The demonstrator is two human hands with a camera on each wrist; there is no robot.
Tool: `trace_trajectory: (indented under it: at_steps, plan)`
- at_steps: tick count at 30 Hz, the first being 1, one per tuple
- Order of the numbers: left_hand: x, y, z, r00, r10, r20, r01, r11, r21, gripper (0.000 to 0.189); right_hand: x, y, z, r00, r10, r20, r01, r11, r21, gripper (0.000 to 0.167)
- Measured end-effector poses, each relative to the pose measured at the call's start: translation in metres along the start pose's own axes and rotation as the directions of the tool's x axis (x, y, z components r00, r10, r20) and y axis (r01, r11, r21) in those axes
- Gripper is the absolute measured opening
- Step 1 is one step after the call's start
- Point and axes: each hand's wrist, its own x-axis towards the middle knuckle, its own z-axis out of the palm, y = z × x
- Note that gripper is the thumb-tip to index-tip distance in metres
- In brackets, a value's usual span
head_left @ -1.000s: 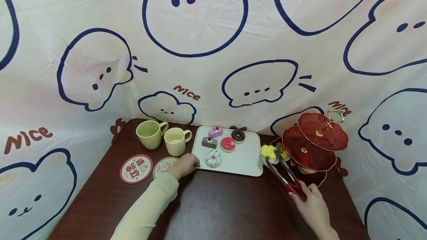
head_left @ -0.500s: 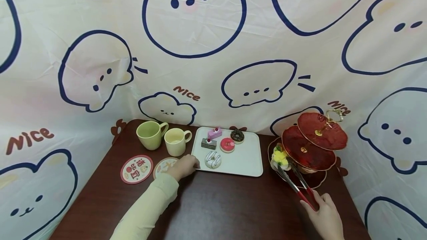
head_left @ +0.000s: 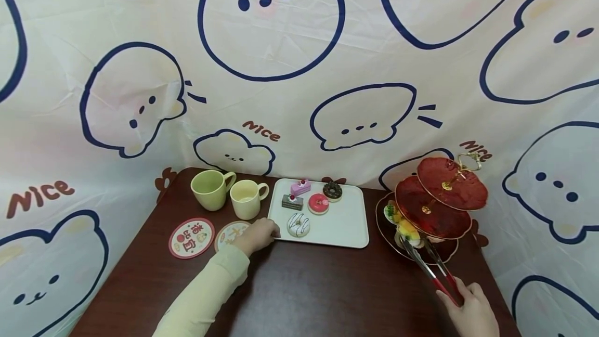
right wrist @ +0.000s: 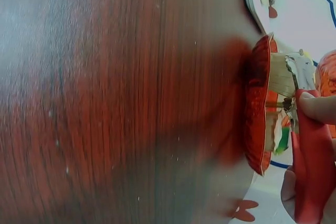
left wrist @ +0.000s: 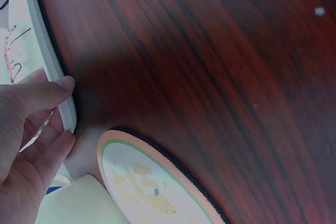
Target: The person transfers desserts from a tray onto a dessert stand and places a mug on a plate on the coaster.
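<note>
At its near left corner, the white tray [head_left: 346,222] is pinched between the thumb and fingers of my left hand [head_left: 257,235]; the left wrist view shows the fingertips on its rim. My right hand [head_left: 473,312] grips red-handled metal tongs [head_left: 427,264]. Their tips are at a small yellow-topped cake [head_left: 408,231] over the bottom plate of the red three-tier stand [head_left: 460,186]. Another small cake [head_left: 391,211] with a green and yellow top sits behind it on that plate. In the right wrist view, the red handle [right wrist: 314,166] partly hides the cakes.
On the tray are a white striped donut [head_left: 298,225], a pink donut [head_left: 318,204], a chocolate donut [head_left: 333,190] and two cake slices [head_left: 292,202]. Two mugs [head_left: 209,190] and two round coasters [head_left: 192,238] are at the left. A patterned cloth hangs behind the table.
My right hand has moved right and toward me, carrying the yellow-topped cake in the tongs from left of the stand to over its bottom plate. My left hand stays at the tray's corner.
</note>
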Motion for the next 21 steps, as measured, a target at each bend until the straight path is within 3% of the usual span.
trace_trajectory:
  at_steps: [8,16,21]
  plan:
    - [0.0,0.001,-0.002,1.0,0.019,-0.003,-0.019,1.0,-0.003,0.014,0.01,0.01,-0.007,0.985,0.106,0.135,-0.099,0.993,-0.061,0.073]
    - [0.001,0.0,-0.001,1.0,0.028,0.007,-0.028,1.0,-0.006,0.014,0.018,0.014,-0.009,0.959,0.138,0.247,-0.125,0.99,-0.071,0.076]
    - [0.0,0.0,-0.002,1.0,0.008,0.016,-0.007,1.0,-0.008,0.015,0.021,0.012,-0.009,0.95,0.156,0.269,-0.142,0.987,-0.07,0.075]
